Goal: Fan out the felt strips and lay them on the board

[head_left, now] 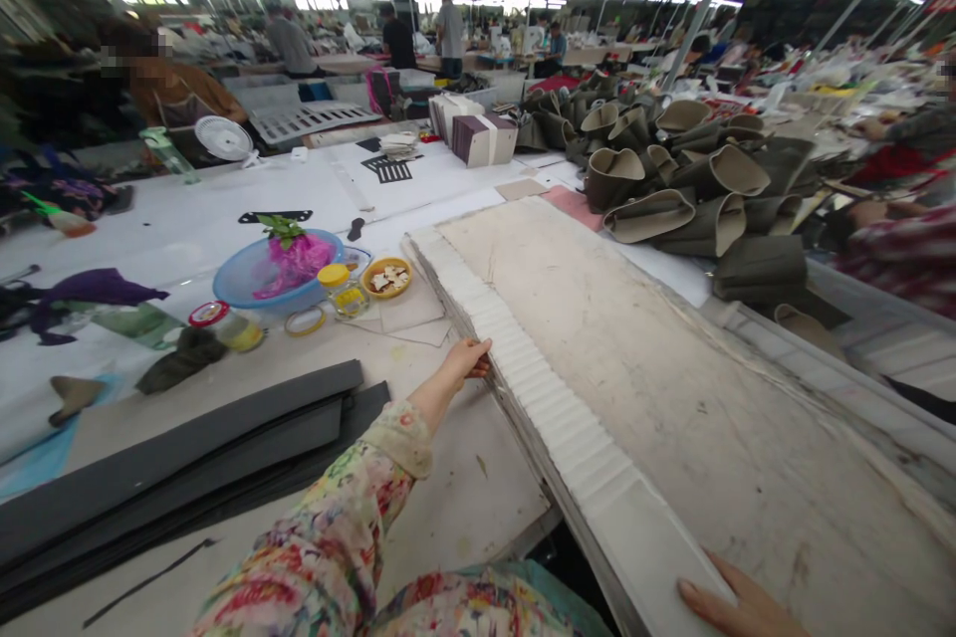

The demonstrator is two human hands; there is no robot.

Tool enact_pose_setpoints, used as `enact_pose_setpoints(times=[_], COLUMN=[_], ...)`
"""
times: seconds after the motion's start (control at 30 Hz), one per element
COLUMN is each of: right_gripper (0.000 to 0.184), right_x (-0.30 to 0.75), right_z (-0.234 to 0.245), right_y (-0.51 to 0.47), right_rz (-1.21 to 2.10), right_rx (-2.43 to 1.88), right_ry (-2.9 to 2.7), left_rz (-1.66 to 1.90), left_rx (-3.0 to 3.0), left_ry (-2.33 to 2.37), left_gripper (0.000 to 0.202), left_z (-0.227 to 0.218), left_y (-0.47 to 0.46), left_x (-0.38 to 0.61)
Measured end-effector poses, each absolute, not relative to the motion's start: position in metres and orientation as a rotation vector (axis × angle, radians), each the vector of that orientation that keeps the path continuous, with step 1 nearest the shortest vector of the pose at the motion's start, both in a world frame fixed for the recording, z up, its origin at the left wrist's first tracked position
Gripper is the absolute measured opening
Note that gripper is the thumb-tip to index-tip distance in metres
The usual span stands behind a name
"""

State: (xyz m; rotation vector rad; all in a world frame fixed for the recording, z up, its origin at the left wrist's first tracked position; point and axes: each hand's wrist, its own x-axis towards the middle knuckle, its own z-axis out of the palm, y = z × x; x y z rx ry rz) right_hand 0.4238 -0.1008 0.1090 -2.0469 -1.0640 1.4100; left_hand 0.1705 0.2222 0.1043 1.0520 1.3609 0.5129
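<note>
A row of smooth white sheets (557,408), overlapped so their edges form close ripples, runs along the left edge of a thick, scuffed, cream-coloured board (634,348); at the near end the top one lies flat and slightly glossy. The left hand (469,358) touches the board's left edge, its fingers curled; whether it pinches the sheets I cannot tell. The right hand (743,602) has its thumb on the nearest sheet, but its grip is unclear. Left of the board lie long, flat, dark grey strips (224,453); past its far right corner, stiff olive rolls (758,264) are heaped.
</note>
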Motion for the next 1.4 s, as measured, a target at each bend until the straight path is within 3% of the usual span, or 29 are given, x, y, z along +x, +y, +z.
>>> enact_pose_setpoints(times=[0.23, 0.57, 0.7, 0.93, 1.23, 1.4], right_gripper=[0.058, 0.063, 0.063, 0.063, 0.062, 0.065], right_x=[0.427, 0.437, 0.435, 0.434, 0.445, 0.447], right_z=[0.084, 0.044, 0.053, 0.066, 0.067, 0.053], right_y=[-0.084, -0.086, -0.085, -0.082, -0.077, -0.081], right_rz=[1.712, 1.725, 1.792, 1.811, 1.829, 1.652], right_rx=[-1.87, -1.875, -1.83, -1.768, -1.768, -1.866], right_ry=[-1.018, -0.95, -0.908, -0.903, -0.974, -1.142], left_rz=[0.334, -0.335, -0.385, -0.341, -0.332, -0.391], left_rx=[1.072, 1.051, 0.959, 0.882, 0.93, 1.099], left_ry=[1.319, 0.867, 0.777, 0.9, 0.911, 0.944], left_gripper=[0.04, 0.045, 0.037, 0.004, 0.011, 0.016], left_z=[0.089, 0.035, 0.023, 0.03, 0.032, 0.023], left_y=[0.198, 0.073, 0.047, 0.023, 0.019, 0.02], left_x=[0.161, 0.157, 0.184, 0.223, 0.237, 0.236])
